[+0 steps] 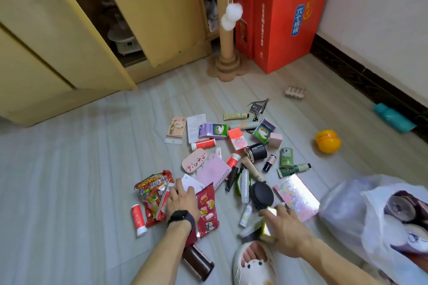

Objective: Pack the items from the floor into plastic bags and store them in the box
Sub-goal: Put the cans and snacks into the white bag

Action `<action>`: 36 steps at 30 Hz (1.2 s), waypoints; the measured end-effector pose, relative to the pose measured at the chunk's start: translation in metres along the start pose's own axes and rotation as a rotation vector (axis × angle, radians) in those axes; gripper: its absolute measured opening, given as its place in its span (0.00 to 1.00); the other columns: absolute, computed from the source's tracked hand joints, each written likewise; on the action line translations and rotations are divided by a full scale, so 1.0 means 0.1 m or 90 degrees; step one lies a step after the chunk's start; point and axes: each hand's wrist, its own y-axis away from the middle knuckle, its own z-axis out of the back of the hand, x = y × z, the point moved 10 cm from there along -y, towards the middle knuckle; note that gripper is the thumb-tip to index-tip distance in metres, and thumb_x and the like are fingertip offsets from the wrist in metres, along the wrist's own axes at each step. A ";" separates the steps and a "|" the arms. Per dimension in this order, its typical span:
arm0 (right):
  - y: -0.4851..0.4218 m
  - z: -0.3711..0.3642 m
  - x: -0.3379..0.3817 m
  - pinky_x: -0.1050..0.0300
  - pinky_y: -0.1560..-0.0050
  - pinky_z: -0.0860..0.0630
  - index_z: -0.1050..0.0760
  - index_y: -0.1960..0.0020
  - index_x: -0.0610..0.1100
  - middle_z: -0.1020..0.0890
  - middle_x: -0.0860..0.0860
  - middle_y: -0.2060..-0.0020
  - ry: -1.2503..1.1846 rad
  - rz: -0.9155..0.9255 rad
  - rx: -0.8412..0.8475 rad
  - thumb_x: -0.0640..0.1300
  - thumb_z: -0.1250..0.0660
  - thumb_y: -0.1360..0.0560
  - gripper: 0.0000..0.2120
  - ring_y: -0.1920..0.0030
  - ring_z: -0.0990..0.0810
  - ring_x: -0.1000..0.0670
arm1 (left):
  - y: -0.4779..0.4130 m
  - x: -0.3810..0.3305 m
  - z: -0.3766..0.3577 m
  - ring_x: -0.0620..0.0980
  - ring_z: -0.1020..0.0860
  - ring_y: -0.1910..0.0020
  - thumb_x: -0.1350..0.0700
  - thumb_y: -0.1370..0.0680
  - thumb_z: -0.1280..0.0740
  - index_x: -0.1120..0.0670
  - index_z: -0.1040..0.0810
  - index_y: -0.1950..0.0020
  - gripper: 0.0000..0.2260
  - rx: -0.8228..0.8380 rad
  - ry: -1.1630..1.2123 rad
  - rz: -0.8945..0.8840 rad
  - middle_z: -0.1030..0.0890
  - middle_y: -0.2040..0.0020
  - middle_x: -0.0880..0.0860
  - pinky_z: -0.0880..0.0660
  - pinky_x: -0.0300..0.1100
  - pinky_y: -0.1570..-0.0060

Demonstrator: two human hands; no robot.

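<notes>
- Progress: we judge the task to be at an early stage. Most of the items lie loose on the floor (69, 169), in one scatter ahead of both hands.
- The red carton (284, 48) stands in the far corner, well apart from the scatter. We take it for the storage box, and no packed bag is seen at it.
- The plastic bag (372, 238) lies at the right with its mouth open and round cans inside. It is the only packed portion in view.
- The left hand (183, 201) rests on the snack packets (152, 194). Its fingers lie fairly straight, with no curl visible.
- The right hand (287, 224) pinches a small mirrored box (269, 220) between thumb and fingers, near the bag.
- Still to be bagged: the holographic flat box (298, 194), pink notebook (213, 171), black round case (261, 193), and assorted tubes and bottles.
- Outliers need a longer reach: the teal object (393, 118) at the skirting and the yellow ball (327, 141).
- Surroundings: a yellow cabinet (150, 7) with its door ajar and a scratching post (228, 37) beside the carton.
- Obstructions: the slippered foot (252, 264) and a brown cylinder (196, 261) lie just beside the forearms.
</notes>
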 end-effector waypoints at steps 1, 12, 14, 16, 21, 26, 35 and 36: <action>0.00 0.12 0.01 0.46 0.41 0.27 0.44 0.26 0.60 0.34 0.46 0.35 -0.034 -0.012 -0.004 0.62 0.36 0.26 0.32 0.37 0.33 0.39 | 0.01 -0.04 0.04 0.60 0.39 0.30 0.50 0.25 0.32 0.49 0.29 0.34 0.19 -0.003 -0.020 -0.013 0.43 0.27 0.59 0.32 0.50 0.36; 0.80 2.17 0.08 0.48 0.49 0.23 0.42 0.28 0.60 0.29 0.46 0.42 0.075 0.073 -0.232 0.58 0.30 0.30 0.34 0.44 0.27 0.42 | 0.46 -0.71 1.31 0.49 0.21 0.56 0.43 0.25 0.33 0.48 0.23 0.50 0.11 0.033 0.149 -0.221 0.19 0.54 0.49 0.24 0.41 0.60; 1.14 2.47 -0.05 0.46 0.51 0.22 0.42 0.30 0.61 0.29 0.47 0.41 0.105 0.068 -0.285 0.59 0.30 0.31 0.34 0.44 0.26 0.43 | 0.64 -0.95 1.78 0.43 0.22 0.61 0.43 0.26 0.31 0.45 0.23 0.53 0.08 0.019 0.236 -0.280 0.19 0.57 0.46 0.28 0.37 0.65; 1.53 2.64 -0.32 0.45 0.50 0.21 0.42 0.30 0.61 0.29 0.49 0.40 0.082 0.036 -0.324 0.62 0.32 0.32 0.34 0.43 0.26 0.44 | 0.90 -1.26 2.23 0.38 0.24 0.63 0.43 0.26 0.30 0.42 0.24 0.54 0.06 -0.011 0.297 -0.343 0.20 0.58 0.43 0.30 0.34 0.68; 2.36 2.43 -1.31 0.50 0.44 0.25 0.45 0.27 0.59 0.28 0.51 0.39 -0.126 -0.146 -0.393 0.63 0.33 0.37 0.42 0.40 0.25 0.47 | 1.58 -2.19 2.86 0.51 0.19 0.51 0.42 0.26 0.30 0.48 0.23 0.43 0.16 -0.024 0.369 -0.477 0.17 0.49 0.49 0.22 0.49 0.48; 2.63 1.47 -2.22 0.51 0.41 0.27 0.47 0.25 0.50 0.29 0.44 0.33 -0.252 -0.337 -0.286 0.61 0.32 0.37 0.46 0.36 0.26 0.44 | 2.13 -3.20 2.94 0.53 0.20 0.53 0.41 0.25 0.32 0.51 0.25 0.49 0.15 -0.022 0.260 -0.590 0.18 0.52 0.51 0.22 0.51 0.52; 2.37 1.07 -2.49 0.50 0.35 0.28 0.27 0.32 0.55 0.22 0.53 0.34 -0.338 -0.244 -0.373 0.61 0.32 0.28 0.27 0.33 0.26 0.47 | 2.29 -4.35 2.02 0.55 0.20 0.46 0.42 0.26 0.32 0.51 0.26 0.42 0.18 0.166 0.329 -0.532 0.18 0.45 0.51 0.23 0.50 0.45; 2.49 1.07 -2.60 0.52 0.41 0.23 0.22 0.39 0.55 0.17 0.56 0.42 -0.447 -0.270 -0.464 0.55 0.30 0.27 0.17 0.38 0.21 0.49 | 2.29 -4.39 1.85 0.55 0.19 0.46 0.44 0.25 0.31 0.52 0.26 0.42 0.18 0.217 0.392 -0.506 0.18 0.45 0.52 0.23 0.50 0.44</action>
